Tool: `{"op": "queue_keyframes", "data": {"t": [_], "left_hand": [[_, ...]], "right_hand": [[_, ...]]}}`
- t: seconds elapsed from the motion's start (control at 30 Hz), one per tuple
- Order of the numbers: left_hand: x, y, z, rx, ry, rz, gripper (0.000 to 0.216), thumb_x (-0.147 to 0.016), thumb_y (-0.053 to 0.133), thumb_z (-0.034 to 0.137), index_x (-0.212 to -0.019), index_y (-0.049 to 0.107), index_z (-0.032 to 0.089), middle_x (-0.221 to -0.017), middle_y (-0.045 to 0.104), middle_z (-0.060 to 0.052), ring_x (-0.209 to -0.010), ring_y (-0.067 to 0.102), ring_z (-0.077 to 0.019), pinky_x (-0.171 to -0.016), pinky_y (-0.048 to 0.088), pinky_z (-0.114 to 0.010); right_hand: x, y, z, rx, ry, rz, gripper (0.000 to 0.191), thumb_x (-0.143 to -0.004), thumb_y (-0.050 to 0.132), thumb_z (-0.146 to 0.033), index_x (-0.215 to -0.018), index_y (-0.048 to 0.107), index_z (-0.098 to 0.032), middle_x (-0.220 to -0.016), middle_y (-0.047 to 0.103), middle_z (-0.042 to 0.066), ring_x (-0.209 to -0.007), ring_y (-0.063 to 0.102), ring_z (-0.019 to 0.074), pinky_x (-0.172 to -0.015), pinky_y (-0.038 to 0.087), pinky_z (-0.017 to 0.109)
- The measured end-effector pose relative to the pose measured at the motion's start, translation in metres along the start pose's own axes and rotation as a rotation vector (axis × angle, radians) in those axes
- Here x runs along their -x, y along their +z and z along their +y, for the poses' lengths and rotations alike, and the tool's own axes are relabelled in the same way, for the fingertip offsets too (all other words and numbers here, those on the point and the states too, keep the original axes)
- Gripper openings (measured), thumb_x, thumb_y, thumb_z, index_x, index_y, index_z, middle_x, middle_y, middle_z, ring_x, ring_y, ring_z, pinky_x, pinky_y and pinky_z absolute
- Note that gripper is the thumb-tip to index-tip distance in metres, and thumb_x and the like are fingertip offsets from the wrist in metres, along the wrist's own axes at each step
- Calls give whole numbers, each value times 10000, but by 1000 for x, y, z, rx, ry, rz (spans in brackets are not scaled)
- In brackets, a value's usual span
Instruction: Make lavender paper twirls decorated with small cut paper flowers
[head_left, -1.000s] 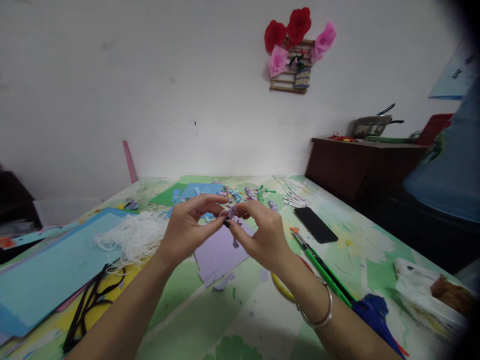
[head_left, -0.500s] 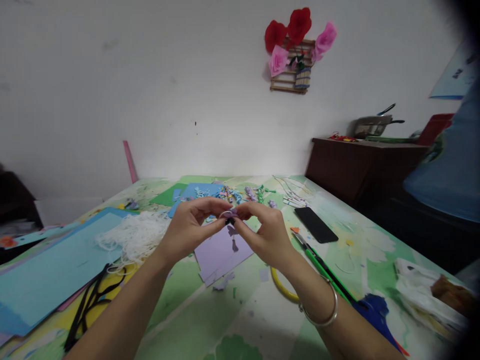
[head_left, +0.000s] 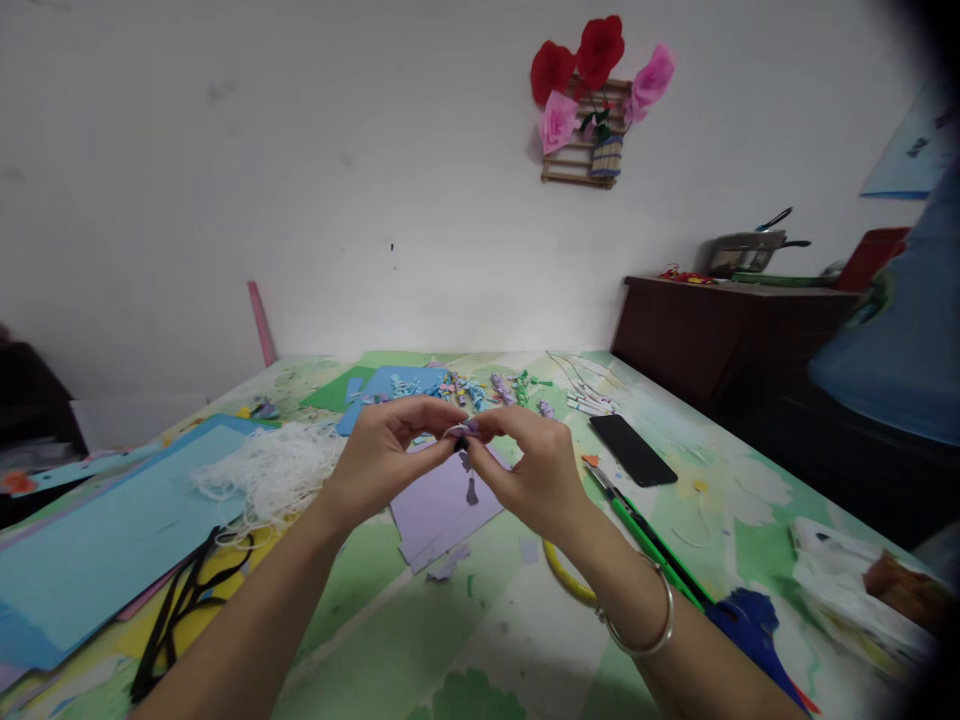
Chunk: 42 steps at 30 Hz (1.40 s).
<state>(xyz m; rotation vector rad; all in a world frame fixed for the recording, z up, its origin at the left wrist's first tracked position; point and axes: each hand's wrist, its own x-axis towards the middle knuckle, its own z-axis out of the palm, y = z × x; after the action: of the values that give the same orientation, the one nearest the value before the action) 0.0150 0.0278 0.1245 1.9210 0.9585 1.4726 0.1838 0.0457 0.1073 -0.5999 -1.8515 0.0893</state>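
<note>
My left hand [head_left: 379, 462] and my right hand [head_left: 525, 468] meet above the table, fingertips pinched together on one small lilac paper piece [head_left: 461, 433]. A thin strip of it hangs down between them. Under the hands lie lilac paper sheets [head_left: 435, 505] on the green flowered tablecloth [head_left: 465, 640]. A silver bangle [head_left: 645, 620] circles my right wrist.
Left: light blue card sheets [head_left: 112, 530], a tangle of white string [head_left: 262, 470], black paper strips [head_left: 176, 600]. Behind the hands, small paper cut-outs [head_left: 480, 390]. Right: a black phone [head_left: 631, 449], a green-handled tool [head_left: 652, 545], a yellow ring [head_left: 566, 580], a plastic bag [head_left: 855, 590], a dark side cabinet [head_left: 720, 330].
The hands have drawn slightly closer and the lilac piece is now more tightly gathered between the fingertips; its spread petals no longer show. My right wrist has shifted a little to the right.
</note>
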Motion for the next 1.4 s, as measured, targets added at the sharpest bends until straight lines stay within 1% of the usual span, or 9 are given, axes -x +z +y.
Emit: {"op": "queue_keyframes", "data": {"t": [0.47,0.57,0.67,0.73,0.8,0.93,1.07,1.2,1.4], "left_hand": [[0,1,-1,-11,-27,2,122,-731,728,164,-852,741,172,-805,762,-48,-766,716,-174,-719,596,-268],[0,-2,0,20,-90,36,170,-699,763,179,-868,746,186,-798,772,-42,-750,732,-194,-698,611,-282],[-1,-7,-1,-12,-135,100,151,-688,768,193,-838,755,199,-772,773,-38,-699,735,-210,-602,609,-272],[-3,-11,-3,-102,-112,132,97,-698,745,193,-793,761,204,-737,768,-33,-654,726,-211,-535,587,-262],[-3,-16,-5,-224,-56,132,83,-716,704,179,-761,765,213,-718,763,-24,-643,717,-206,-542,576,-265],[-3,-27,-8,-447,25,84,173,-764,613,171,-770,772,239,-751,765,-8,-705,713,-201,-636,560,-268],[-3,-31,-7,-515,51,18,214,-805,568,182,-793,768,257,-782,762,-1,-741,707,-195,-666,534,-259],[-3,-26,-4,-469,73,-13,220,-821,553,192,-800,759,265,-787,759,-3,-726,698,-195,-655,530,-267],[-2,-15,0,-408,68,-53,196,-831,568,192,-838,756,249,-796,759,-6,-729,696,-184,-660,531,-264]], "right_hand": [[1,1,2,40,-6,-2,63,-791,574,-155,-777,624,-191,-714,678,19,-674,630,156,-651,472,284],[-1,-1,2,-44,73,-16,55,-768,599,-152,-764,634,-193,-696,671,2,-657,628,140,-642,476,268],[-4,-2,5,-214,228,-97,48,-753,622,-155,-754,655,-190,-670,677,-9,-634,636,126,-631,493,247],[-5,-1,10,-315,345,-172,47,-767,640,-213,-740,663,-182,-669,684,3,-628,641,131,-617,503,247],[-5,1,16,-365,432,-210,152,-791,642,-304,-721,665,-172,-673,686,26,-632,640,145,-600,501,259],[-3,4,30,-416,525,-172,245,-809,617,-393,-730,659,-165,-667,680,45,-652,640,168,-618,503,293],[-3,5,33,-401,516,-112,132,-777,628,-287,-803,687,-172,-750,693,45,-713,642,168,-657,500,298],[-4,4,29,-407,471,-151,145,-767,604,-198,-862,712,-189,-876,709,46,-809,652,162,-697,501,289],[-5,2,21,-530,470,-206,114,-767,636,-195,-867,690,-184,-874,697,39,-814,661,153,-711,530,288]]}}
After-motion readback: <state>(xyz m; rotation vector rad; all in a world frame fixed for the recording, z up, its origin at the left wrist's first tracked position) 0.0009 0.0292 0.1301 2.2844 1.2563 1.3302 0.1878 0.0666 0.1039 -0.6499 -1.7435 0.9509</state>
